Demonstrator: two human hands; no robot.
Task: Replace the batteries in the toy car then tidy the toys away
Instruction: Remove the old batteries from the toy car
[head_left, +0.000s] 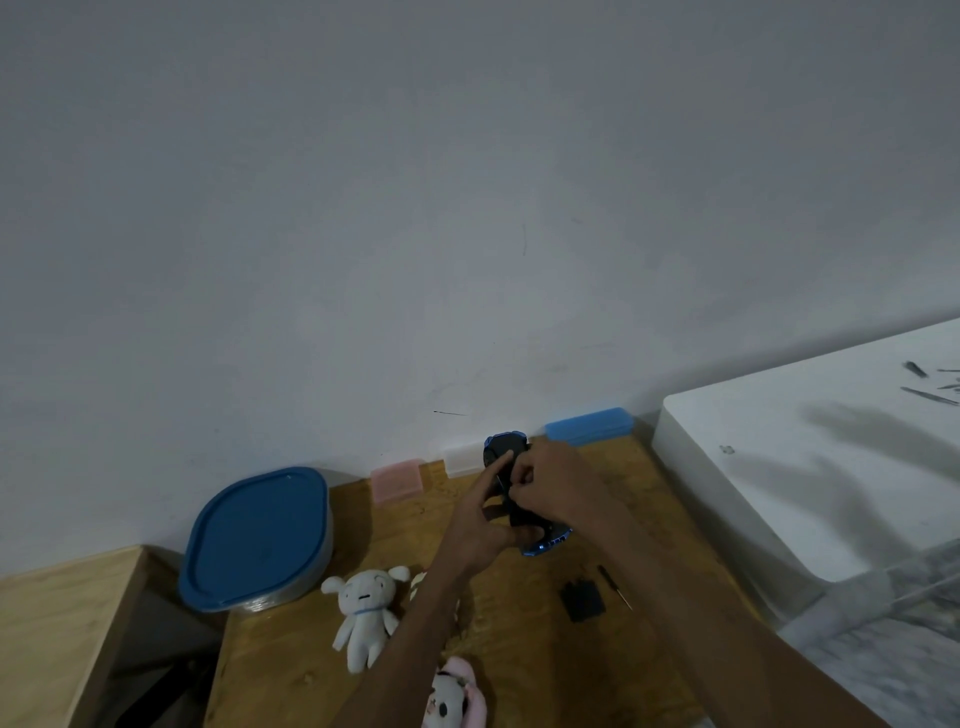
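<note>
Above the wooden table (291, 670) I hold a blue and black toy car (500, 448), turned so its dark underside faces me. My left hand (480, 535) grips the car from the left and below. My right hand (553, 483) is on the underside, fingers pinched at its middle; what they pinch is hidden. A black battery cover (582, 600) lies on the table below the car, with a small screwdriver (614, 586) just to its right.
A container with a blue lid (257, 540) stands at the left. A white plush (366, 616) and a pink-and-white plush (452, 699) lie near the front. Pink (397, 480), clear (462, 460) and blue (589, 425) small boxes line the wall. A white surface (810, 467) sits to the right.
</note>
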